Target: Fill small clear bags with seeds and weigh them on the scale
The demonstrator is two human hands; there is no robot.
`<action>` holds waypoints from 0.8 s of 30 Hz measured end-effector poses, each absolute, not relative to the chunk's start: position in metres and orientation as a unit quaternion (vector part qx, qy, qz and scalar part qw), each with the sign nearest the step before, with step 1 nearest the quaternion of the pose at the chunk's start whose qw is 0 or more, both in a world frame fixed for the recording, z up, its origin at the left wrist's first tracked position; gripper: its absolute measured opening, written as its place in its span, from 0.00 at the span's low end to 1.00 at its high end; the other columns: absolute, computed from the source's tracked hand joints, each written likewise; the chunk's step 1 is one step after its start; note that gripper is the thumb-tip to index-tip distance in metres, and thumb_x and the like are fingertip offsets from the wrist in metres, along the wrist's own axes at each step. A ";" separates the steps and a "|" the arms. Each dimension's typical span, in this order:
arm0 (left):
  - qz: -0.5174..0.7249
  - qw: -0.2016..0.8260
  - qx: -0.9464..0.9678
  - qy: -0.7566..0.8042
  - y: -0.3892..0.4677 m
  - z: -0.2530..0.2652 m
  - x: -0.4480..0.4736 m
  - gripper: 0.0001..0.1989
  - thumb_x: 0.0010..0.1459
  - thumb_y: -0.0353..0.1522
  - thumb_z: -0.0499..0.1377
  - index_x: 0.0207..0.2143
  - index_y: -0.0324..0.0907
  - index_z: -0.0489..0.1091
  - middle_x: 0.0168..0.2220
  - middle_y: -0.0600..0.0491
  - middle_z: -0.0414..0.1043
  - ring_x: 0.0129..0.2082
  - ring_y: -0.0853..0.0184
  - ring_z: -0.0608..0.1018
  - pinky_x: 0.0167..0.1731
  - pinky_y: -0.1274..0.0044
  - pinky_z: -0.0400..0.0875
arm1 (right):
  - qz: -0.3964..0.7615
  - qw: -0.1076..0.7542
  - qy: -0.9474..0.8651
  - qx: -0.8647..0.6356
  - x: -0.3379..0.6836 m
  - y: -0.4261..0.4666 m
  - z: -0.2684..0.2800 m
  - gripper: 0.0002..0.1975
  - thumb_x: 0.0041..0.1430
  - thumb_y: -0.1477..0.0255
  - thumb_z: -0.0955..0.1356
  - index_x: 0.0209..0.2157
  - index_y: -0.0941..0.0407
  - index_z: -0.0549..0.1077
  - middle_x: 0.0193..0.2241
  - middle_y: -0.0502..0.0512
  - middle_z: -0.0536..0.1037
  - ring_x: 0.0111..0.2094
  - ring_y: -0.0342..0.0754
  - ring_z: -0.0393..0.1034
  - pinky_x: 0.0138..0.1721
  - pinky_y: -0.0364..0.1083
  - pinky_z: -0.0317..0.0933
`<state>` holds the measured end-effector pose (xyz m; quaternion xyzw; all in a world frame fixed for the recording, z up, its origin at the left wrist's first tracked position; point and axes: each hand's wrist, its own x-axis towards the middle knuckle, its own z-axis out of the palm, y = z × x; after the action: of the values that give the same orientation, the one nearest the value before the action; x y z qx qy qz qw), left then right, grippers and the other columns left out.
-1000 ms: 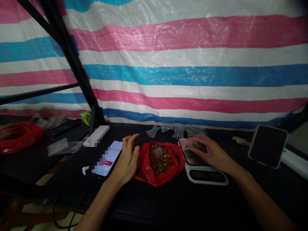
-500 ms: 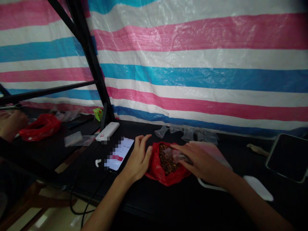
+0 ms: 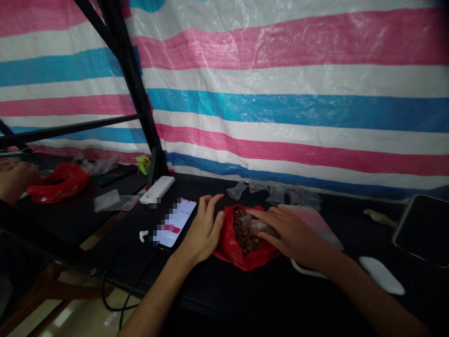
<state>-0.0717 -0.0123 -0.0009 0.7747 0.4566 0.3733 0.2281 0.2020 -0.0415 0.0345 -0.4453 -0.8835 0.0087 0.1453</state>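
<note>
The right hand [image 3: 293, 236] pinches a small clear bag [image 3: 257, 228] between thumb and fingers, lowered into the brown pieces inside the red bag [image 3: 245, 245] at the table's near middle; the left hand [image 3: 203, 231], fingers loosely spread and gripping nothing, steadies the red bag's left rim; scooping likely goes best with the small bag's mouth kept open and that rim held firm; a phone [image 3: 177, 224] lies just left, a white scale [image 3: 315, 224] just right, so sideways room is tight; the table edge [image 3: 224, 306] is near.

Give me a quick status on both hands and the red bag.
Left hand steadying red bag. Right hand holding small clear bag over the brown bits. Nothing blocking.
</note>
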 end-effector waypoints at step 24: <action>0.358 0.235 0.779 0.458 -0.015 0.000 -0.072 0.23 0.74 0.43 0.43 0.68 0.52 0.53 0.60 0.46 0.56 0.54 0.62 0.73 0.60 0.63 0.69 | 0.140 0.247 -0.792 -0.540 0.309 -0.023 0.033 0.24 0.65 0.60 0.69 0.61 0.49 0.74 0.56 0.60 0.80 0.54 0.64 0.76 0.55 0.63 0.70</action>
<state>-0.0722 -0.0147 -0.0001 0.7793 0.4580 0.3575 0.2348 0.3090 -0.0230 0.0331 -0.5402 -0.7922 0.1401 0.2471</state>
